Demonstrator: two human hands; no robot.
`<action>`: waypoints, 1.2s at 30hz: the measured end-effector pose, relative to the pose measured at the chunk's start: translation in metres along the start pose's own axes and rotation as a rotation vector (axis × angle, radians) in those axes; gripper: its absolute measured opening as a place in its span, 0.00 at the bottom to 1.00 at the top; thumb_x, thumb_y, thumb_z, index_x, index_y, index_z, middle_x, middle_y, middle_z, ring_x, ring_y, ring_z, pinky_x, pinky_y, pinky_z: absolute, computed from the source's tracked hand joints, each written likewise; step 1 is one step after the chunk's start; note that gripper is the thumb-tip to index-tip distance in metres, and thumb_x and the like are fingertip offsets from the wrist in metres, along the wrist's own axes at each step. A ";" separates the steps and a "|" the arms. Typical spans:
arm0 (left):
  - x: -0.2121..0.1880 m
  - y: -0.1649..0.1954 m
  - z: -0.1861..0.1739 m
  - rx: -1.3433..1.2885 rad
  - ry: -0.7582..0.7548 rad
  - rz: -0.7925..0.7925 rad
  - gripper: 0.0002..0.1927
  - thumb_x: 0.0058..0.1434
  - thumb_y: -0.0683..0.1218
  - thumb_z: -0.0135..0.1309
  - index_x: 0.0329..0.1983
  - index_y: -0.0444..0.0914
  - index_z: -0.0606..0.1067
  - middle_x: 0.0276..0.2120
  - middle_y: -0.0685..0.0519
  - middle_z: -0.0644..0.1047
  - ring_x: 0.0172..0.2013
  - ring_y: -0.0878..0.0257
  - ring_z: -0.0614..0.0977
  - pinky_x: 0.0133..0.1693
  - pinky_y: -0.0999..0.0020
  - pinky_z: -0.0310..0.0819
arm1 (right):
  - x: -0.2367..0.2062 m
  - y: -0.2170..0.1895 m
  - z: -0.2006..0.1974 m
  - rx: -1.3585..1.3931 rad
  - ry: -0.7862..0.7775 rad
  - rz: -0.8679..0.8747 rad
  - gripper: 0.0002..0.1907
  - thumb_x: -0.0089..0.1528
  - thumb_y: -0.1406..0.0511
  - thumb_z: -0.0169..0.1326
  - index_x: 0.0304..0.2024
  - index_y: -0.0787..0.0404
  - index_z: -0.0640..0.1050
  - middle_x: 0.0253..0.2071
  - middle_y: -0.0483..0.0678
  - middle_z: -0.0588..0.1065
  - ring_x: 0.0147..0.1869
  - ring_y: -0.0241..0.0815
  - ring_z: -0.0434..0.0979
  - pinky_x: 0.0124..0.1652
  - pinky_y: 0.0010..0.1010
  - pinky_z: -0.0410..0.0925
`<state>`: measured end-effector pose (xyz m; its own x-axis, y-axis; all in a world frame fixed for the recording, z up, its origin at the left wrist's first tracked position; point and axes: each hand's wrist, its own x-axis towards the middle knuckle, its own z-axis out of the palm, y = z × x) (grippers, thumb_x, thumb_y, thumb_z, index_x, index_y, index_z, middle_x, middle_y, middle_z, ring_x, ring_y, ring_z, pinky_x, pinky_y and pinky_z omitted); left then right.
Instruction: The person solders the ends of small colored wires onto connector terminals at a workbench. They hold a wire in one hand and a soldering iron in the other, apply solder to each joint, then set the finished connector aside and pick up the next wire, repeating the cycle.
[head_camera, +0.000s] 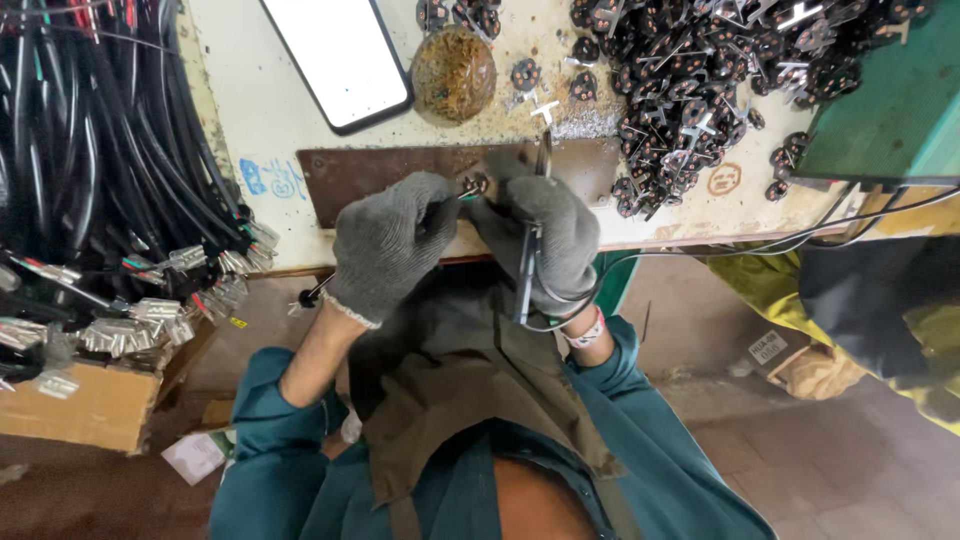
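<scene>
My left hand (388, 245) has its grip closed on a small round black plug piece (477, 183), over the brown plate (400, 170) at the counter (270, 110) edge. Right hand (545, 235) grip holds a soldering tool (527, 270), tip at 12 o'clock. Judgement: brace both wrists, keep the tip steady on the pins.

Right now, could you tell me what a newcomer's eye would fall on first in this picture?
First, the two grey-gloved hands at the bench edge in the centre: the left hand pinches a small round part, the right hand grips a thin tool. Next, the heap of black parts at top right. Then the black cables with metal terminals hanging at left.
</scene>
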<state>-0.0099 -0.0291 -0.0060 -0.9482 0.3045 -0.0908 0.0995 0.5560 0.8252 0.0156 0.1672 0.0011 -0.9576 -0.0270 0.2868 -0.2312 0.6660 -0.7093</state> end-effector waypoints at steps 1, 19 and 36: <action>-0.001 -0.003 0.002 0.014 0.020 0.049 0.06 0.66 0.45 0.61 0.43 0.41 0.78 0.37 0.48 0.81 0.33 0.48 0.83 0.34 0.58 0.75 | -0.002 0.002 -0.004 0.072 -0.040 0.026 0.27 0.56 0.67 0.74 0.47 0.61 0.69 0.36 0.51 0.77 0.35 0.48 0.80 0.37 0.36 0.73; 0.004 -0.007 0.012 0.131 0.007 0.109 0.10 0.63 0.45 0.63 0.45 0.42 0.76 0.34 0.48 0.80 0.30 0.48 0.82 0.32 0.55 0.76 | -0.071 0.040 -0.012 -0.023 -0.123 0.054 0.13 0.56 0.68 0.65 0.43 0.58 0.78 0.34 0.49 0.79 0.37 0.52 0.81 0.39 0.39 0.72; 0.013 0.001 0.013 0.147 0.013 0.152 0.09 0.65 0.49 0.61 0.45 0.43 0.77 0.36 0.52 0.80 0.32 0.53 0.83 0.33 0.58 0.76 | -0.053 0.035 -0.006 -0.083 -0.077 -0.032 0.10 0.54 0.70 0.63 0.38 0.56 0.80 0.31 0.50 0.79 0.32 0.54 0.80 0.35 0.41 0.73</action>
<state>-0.0181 -0.0142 -0.0139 -0.9224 0.3844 0.0368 0.2844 0.6116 0.7383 0.0596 0.1958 -0.0351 -0.9610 -0.1046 0.2561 -0.2503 0.7230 -0.6439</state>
